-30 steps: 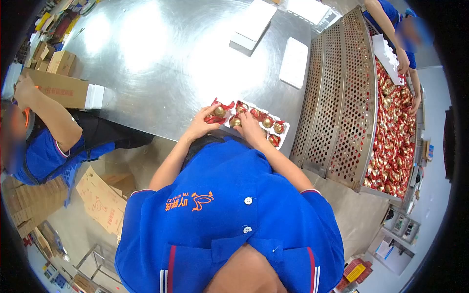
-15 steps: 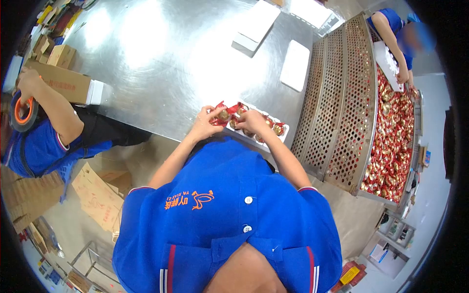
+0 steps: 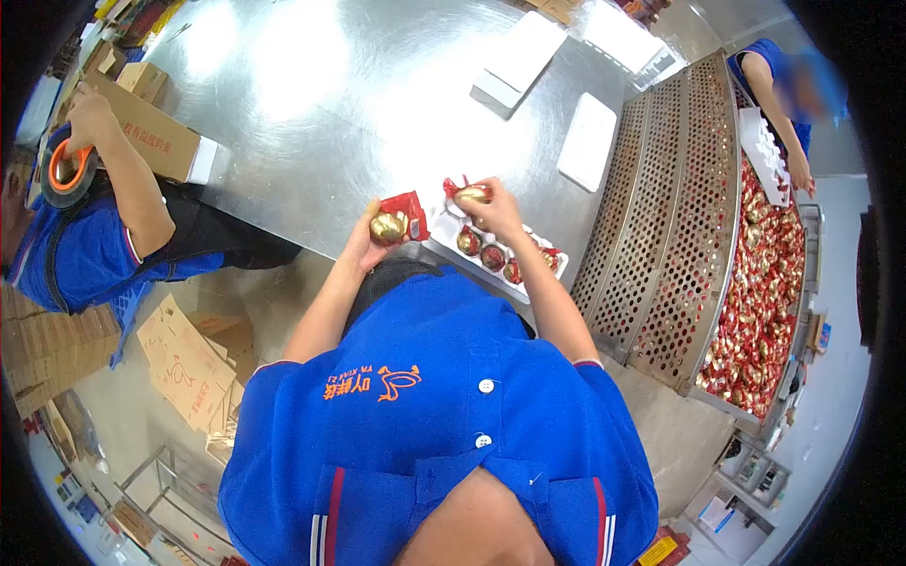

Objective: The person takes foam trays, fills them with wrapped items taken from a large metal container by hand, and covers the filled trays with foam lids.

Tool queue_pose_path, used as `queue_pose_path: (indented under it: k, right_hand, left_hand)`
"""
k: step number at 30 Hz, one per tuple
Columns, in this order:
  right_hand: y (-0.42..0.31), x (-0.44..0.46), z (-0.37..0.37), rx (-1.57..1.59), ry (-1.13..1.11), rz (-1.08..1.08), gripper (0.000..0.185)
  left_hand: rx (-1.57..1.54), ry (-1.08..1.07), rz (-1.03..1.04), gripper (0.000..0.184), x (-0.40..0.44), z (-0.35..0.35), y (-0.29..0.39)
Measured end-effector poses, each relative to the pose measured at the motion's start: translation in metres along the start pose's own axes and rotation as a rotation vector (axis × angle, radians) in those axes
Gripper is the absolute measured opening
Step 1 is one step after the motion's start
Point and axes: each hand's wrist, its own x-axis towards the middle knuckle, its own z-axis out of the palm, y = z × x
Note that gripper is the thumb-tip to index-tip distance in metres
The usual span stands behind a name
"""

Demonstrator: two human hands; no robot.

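Near the middle of the frame, the left hand (image 3: pixel 364 238) is curled around a red-and-gold egg-shaped packet (image 3: pixel 388 227), fingers closed against its side, with the red end of the wrapper sticking out to the right. The right hand (image 3: pixel 498 211) pinches a second egg-shaped packet (image 3: pixel 474 193) between thumb and fingers, over the upper left end of a white moulded tray (image 3: pixel 443 228); whether that packet touches the tray, I cannot tell. More wrapped eggs (image 3: pixel 492 258) sit in the tray's hollows along its lower edge, partly behind the right forearm.

The tray lies at the near edge of a steel table (image 3: pixel 302 160). A white box (image 3: pixel 518 64) stands at the top centre, and a flat white lid (image 3: pixel 588 141) lies right of it. On the right, a perforated metal bin (image 3: pixel 651 222) is heaped with red-and-gold packets (image 3: pixel 750 321) — at its upper end, a co-worker's hand (image 3: pixel 800 174) is beside another white tray (image 3: pixel 763 156). At the left, another co-worker has an orange-cored tape roll (image 3: pixel 57 189) beside a brown carton (image 3: pixel 146 132).
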Motion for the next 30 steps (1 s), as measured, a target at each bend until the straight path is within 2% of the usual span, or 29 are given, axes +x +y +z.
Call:
queue_pose_path:
  k: [1,2,3,6,8,11,13,14,15,17,18,19,21,23,25,26,27,28,29,30]
  right_hand:
    - [0.003,0.003,0.012,-0.372,0.069,-0.120,0.041]
    - [0.002,-0.004,0.025,-0.550,0.187,-0.228,0.039]
    - [0.000,-0.010,0.032,-0.629,0.216,-0.223,0.035]
    - [-0.007,-0.018,0.033,-0.673,0.167,-0.271,0.032]
    - [-0.010,-0.018,0.038,-0.828,0.147,-0.185,0.035]
    - [-0.005,0.002,0.044,-0.920,0.092,-0.193,0.028]
    - [-0.009,0.003,0.024,-0.872,0.036,-0.215,0.024]
    - [-0.013,0.005,0.016,-0.831,-0.023,-0.236,0.021]
    - [-0.010,0.006,0.020,-0.832,-0.024,-0.235,0.021]
    - [0.012,0.006,0.035,-0.890,-0.002,-0.248,0.020]
    - [0.049,0.019,0.047,-0.990,0.053,-0.291,0.023]
    - [0.042,0.021,0.042,-0.995,0.054,-0.300,0.023]
    - [0.009,0.010,0.027,-0.846,-0.063,-0.199,0.022]
    - [-0.028,0.007,-0.004,-0.472,-0.396,0.100,0.032]
    - [-0.027,0.003,-0.005,0.045,-0.236,-0.067,0.045]
    - [-0.044,-0.009,-0.002,0.056,-0.388,-0.059,0.048]
    - [-0.064,-0.019,0.002,0.072,-0.534,-0.053,0.052]
    - [-0.081,-0.019,0.004,-0.352,-0.695,-0.093,0.045]
    - [-0.096,-0.029,0.005,-0.402,-0.630,-0.113,0.037]
    - [-0.082,-0.027,0.004,-0.225,-0.583,-0.121,0.035]
  left_hand:
    - [0.005,-0.002,-0.003,0.052,0.001,0.000,-0.001]
    - [-0.060,-0.040,0.008,0.053,0.004,0.001,-0.001]
    - [-0.124,-0.079,0.019,0.054,0.006,0.002,-0.002]
    - [-0.174,-0.108,0.022,0.052,0.003,0.012,-0.003]
    - [-0.189,-0.122,0.026,0.051,0.002,0.009,-0.004]
    - [-0.050,-0.062,0.032,0.049,0.002,0.003,-0.008]
    - [-0.158,-0.221,-0.011,0.044,0.003,-0.003,-0.007]
    - [-0.042,-0.105,-0.002,0.050,0.001,-0.001,-0.010]
    - [-0.043,-0.104,-0.003,0.050,0.002,-0.001,-0.007]
    - [-0.010,-0.380,-0.102,0.062,0.004,-0.004,-0.005]
    - [0.058,-0.143,-0.128,0.072,0.001,0.009,-0.004]
    - [0.055,-0.147,-0.120,0.072,0.002,0.019,-0.002]
    - [0.239,0.002,-0.183,0.072,0.001,0.028,0.001]
    - [0.434,-0.076,-0.203,0.066,0.018,0.021,-0.005]
    - [0.692,-0.144,-0.283,0.069,0.024,0.022,-0.004]
    - [0.689,-0.140,-0.294,0.069,0.023,0.023,-0.007]
    - [0.839,-0.167,-0.344,0.073,0.024,0.026,-0.008]
    - [0.996,-0.200,-0.385,0.076,0.026,0.036,-0.008]
    - [0.993,-0.046,-0.347,0.081,0.015,0.052,-0.016]
    - [0.949,-0.060,-0.358,0.082,0.016,0.051,-0.018]
